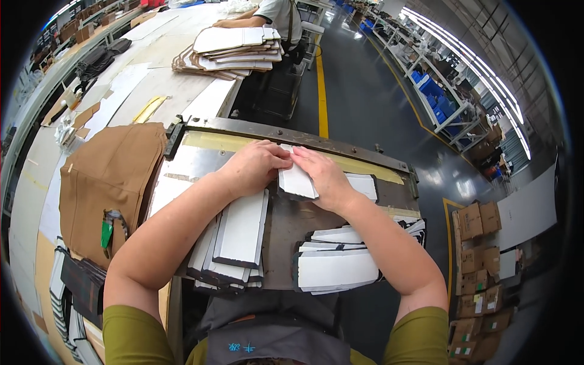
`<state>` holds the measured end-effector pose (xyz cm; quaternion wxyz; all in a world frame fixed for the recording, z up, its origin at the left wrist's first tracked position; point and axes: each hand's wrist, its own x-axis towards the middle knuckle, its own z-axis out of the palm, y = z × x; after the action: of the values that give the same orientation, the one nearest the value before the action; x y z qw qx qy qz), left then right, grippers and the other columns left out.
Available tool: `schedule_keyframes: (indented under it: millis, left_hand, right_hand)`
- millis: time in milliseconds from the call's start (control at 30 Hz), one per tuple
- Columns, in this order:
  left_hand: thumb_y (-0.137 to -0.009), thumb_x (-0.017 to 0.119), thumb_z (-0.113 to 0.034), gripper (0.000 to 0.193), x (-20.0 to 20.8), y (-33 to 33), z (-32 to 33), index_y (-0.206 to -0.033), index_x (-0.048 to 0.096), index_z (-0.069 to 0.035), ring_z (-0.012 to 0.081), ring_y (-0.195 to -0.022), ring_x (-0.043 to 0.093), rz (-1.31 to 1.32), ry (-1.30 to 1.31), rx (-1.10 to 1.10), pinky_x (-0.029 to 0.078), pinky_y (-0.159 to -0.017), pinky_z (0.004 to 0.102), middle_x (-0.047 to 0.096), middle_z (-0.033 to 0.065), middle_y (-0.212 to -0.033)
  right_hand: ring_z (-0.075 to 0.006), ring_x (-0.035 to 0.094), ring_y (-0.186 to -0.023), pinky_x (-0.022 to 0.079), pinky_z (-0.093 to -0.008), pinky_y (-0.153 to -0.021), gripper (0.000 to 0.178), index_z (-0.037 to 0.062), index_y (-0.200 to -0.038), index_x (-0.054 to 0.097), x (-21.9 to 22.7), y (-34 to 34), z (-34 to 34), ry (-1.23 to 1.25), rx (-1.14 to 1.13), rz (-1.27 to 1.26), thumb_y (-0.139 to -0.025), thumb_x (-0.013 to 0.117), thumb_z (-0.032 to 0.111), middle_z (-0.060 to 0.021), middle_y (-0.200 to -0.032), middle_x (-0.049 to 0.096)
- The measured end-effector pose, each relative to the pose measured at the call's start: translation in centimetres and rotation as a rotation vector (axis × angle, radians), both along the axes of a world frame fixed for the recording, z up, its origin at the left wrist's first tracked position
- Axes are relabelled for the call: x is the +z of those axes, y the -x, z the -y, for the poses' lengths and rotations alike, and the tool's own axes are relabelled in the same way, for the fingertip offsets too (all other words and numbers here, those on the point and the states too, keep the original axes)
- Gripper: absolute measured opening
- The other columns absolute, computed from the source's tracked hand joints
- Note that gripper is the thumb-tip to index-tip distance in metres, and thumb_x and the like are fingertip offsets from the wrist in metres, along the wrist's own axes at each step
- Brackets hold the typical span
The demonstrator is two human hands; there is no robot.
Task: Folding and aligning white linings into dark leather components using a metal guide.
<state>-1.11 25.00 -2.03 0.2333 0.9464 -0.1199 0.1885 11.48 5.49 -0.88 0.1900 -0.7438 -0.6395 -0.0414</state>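
Note:
A small white panel with dark edging (296,181) lies near the far side of the metal work plate (283,240). My left hand (258,164) has its fingers bent and pinched at the panel's far left corner. From the right, my right hand (324,177) presses its fingers together on the panel's far end and right edge. Partly behind my right hand is another white dark-edged piece (364,186). Below my left hand sits a stack of long white panels (238,234), edged in black. A second stack (337,269) fans out under my right forearm.
A metal bar (292,135) runs along the plate's far edge. Brown fabric pieces (109,176) lie at the left. Farther off, a pile of white panels (234,48) stands on the long table near another person (281,21). Cardboard boxes (480,274) are stacked at right.

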Motion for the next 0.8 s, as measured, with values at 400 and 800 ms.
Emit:
schedule_keyframes:
  millis: [400,800]
  left_hand:
    - [-0.081,0.068,-0.006,0.031,0.6,0.8,0.8,-0.111,0.072,-0.011,0.0272,-0.114,0.060,0.011,-0.170,0.213,0.041,-0.104,0.0408,0.066,0.0090,-0.122]
    - [-0.079,0.070,-0.011,0.029,0.8,1.1,0.6,-0.108,0.073,-0.016,0.0263,-0.108,0.056,-0.025,-0.229,0.262,0.041,-0.097,0.0398,0.062,0.0065,-0.108]
  right_hand:
    - [-0.0311,0.053,-0.125,0.041,-0.0429,-0.107,0.049,0.0057,-0.127,0.063,0.9,-0.2,-0.6,0.027,0.024,0.182,-0.079,0.070,0.008,-0.0150,-0.133,0.060]
    - [-0.0304,0.057,-0.116,0.044,-0.0414,-0.101,0.042,0.0108,-0.125,0.066,0.6,0.3,-0.8,-0.015,-0.004,0.193,-0.082,0.066,0.011,-0.0126,-0.122,0.060]
